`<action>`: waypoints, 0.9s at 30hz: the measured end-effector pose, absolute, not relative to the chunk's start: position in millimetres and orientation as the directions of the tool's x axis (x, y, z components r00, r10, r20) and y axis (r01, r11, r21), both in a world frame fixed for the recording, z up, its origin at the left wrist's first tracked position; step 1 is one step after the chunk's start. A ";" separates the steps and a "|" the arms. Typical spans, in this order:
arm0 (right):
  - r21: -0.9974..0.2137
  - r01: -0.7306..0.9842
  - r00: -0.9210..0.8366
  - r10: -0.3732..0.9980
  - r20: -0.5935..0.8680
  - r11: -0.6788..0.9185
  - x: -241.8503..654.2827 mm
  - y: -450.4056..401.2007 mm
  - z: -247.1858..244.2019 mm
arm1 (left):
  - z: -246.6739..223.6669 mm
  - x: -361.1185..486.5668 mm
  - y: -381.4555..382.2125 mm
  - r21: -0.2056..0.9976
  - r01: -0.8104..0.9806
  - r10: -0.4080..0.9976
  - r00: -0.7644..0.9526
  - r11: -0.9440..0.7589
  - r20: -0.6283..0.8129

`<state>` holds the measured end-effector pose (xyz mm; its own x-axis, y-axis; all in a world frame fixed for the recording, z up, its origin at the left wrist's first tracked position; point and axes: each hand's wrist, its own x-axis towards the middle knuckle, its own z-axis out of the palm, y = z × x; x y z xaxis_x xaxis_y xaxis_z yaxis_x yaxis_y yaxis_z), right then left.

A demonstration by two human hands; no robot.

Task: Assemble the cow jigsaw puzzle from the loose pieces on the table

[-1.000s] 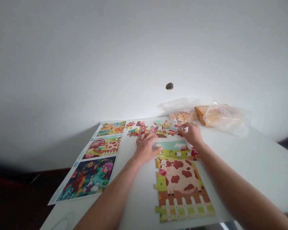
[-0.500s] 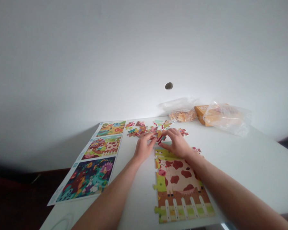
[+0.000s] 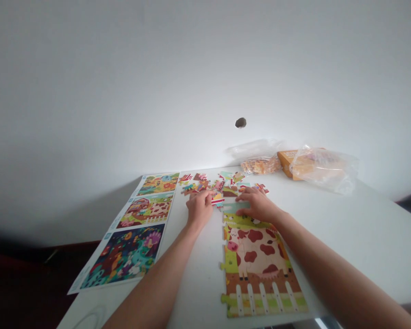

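Observation:
Between the thumb and fingers of my left hand is a jigsaw piece with a red and white stripe. My right hand has its fingers apart over the far edge of the joined jigsaw section, and I see nothing in it. That section shows a spotted cow above a white fence, with knobs sticking out along its left side. Just beyond both hands lie several loose jigsaw pieces, partly overlapping; my left hand covers some of them.
On the left lies a picture sheet with three printed scenes, the middle one with the cow. A clear bag of pieces rests by the wall beside an orange box and a crumpled plastic bag. The wall has a hole.
My left hand has drawn left with the striped piece, away from my right hand. The right hand has shifted slightly right, its fingers now over the section's far edge.

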<state>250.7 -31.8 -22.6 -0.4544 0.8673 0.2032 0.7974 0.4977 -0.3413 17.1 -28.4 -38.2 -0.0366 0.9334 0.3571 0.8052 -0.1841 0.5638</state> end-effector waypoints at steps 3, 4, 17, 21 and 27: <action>-0.368 0.774 -0.468 0.857 0.218 0.516 252.1 -31.6 -22.9 | -36.6 16.8 -29.0 0.589 0.797 0.945 -0.076 -0.134 0.317; -0.373 0.768 -0.471 0.854 0.222 0.521 252.5 -31.4 -23.0 | -37.3 16.3 -28.3 0.626 0.766 0.944 -0.080 -0.147 0.320; -0.384 0.737 -0.471 0.830 0.298 0.556 247.3 -32.8 -24.8 | -58.1 25.9 -18.7 0.927 0.192 0.946 0.028 -0.322 0.323; -0.391 0.674 -0.525 0.779 0.342 0.626 243.1 -35.2 -24.0 | -59.2 30.0 -21.8 0.907 0.235 0.936 0.072 -0.350 0.343; -0.396 0.608 -0.565 0.725 0.393 0.689 241.2 -37.2 -21.7 | -58.5 29.3 -21.8 0.864 0.291 0.911 0.174 -0.410 0.374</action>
<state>241.2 -37.2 -21.7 -0.5653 0.7250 0.3934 0.6076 0.6886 -0.3958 29.3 -21.8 -58.5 0.1741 0.9110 0.3739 0.2913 -0.4103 0.8642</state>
